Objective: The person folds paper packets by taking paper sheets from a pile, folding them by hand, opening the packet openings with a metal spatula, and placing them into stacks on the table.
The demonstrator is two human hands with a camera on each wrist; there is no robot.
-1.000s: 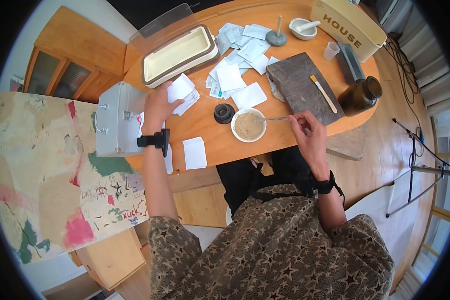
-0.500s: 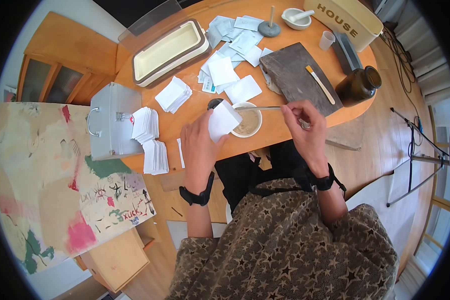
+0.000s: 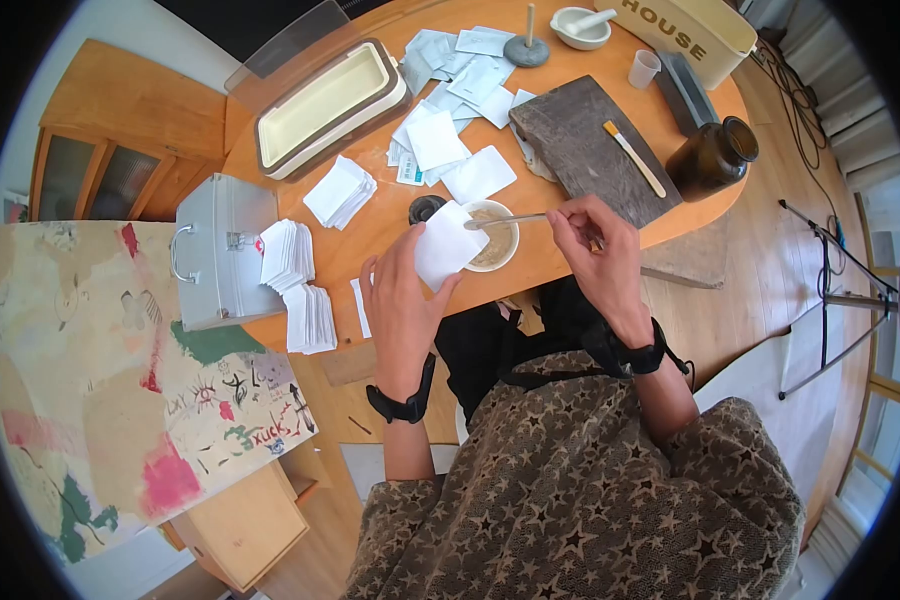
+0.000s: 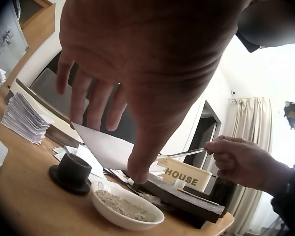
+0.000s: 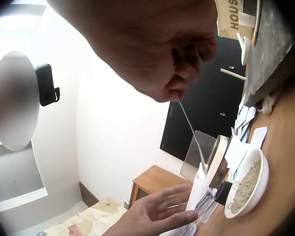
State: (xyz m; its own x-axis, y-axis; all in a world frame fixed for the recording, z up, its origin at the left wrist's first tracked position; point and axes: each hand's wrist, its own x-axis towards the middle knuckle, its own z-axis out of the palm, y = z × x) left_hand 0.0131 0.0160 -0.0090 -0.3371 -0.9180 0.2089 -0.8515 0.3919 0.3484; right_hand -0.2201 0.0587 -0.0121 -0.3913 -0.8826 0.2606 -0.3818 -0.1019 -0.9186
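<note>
white paper (image 3: 450,250) is held by the left hand (image 3: 400,295), thumb on one side, long fingers a bit apart. the right hand (image 3: 605,250) pinches a thin metal spoon (image 3: 515,218), its tip at the paper, beside the powder bowl (image 3: 516,240).

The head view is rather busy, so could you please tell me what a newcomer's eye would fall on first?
Probably the hands at the table's near edge: the left hand holds a white paper, the right hand a thin tool beside the bowl of powder. Next, perhaps, the dark board with a brush on it, and the HOUSE box at the far right.
</note>
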